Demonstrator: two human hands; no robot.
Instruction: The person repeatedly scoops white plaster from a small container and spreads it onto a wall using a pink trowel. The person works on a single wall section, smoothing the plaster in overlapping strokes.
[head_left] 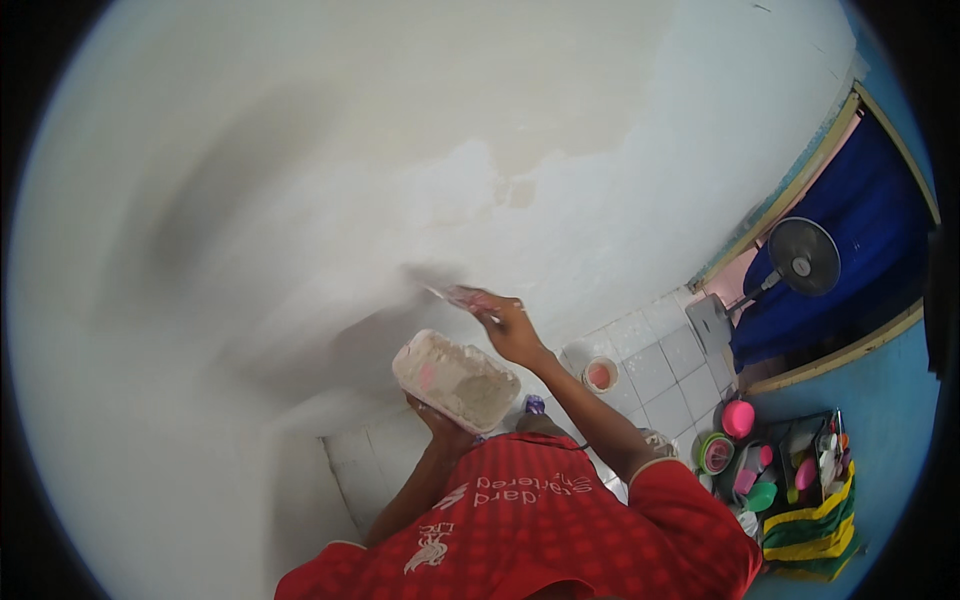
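Note:
My left hand point(440, 424) supports a white rectangular tub point(404, 365) from below and behind, its fingers mostly hidden by it. Greyish-white paste point(470, 385) coats the tub's inside, with a pink patch on one side. In my right hand point(508, 325) is a putty knife point(445, 293) with a smeared handle. The fingers are wrapped round that handle, and the thin blade points left towards the white wall point(330, 230). Whether the blade touches the wall I cannot tell. Damp-looking beige patches point(560, 110) spread over the wall's upper part.
A small bucket point(600, 374) with reddish contents stands on the tiled floor point(665, 385). To the right are a standing fan point(803, 257) and a doorway with a blue curtain point(850, 240). Colourful kitchenware point(765, 460) crowds the lower right, beside a yellow-green cloth point(815, 535).

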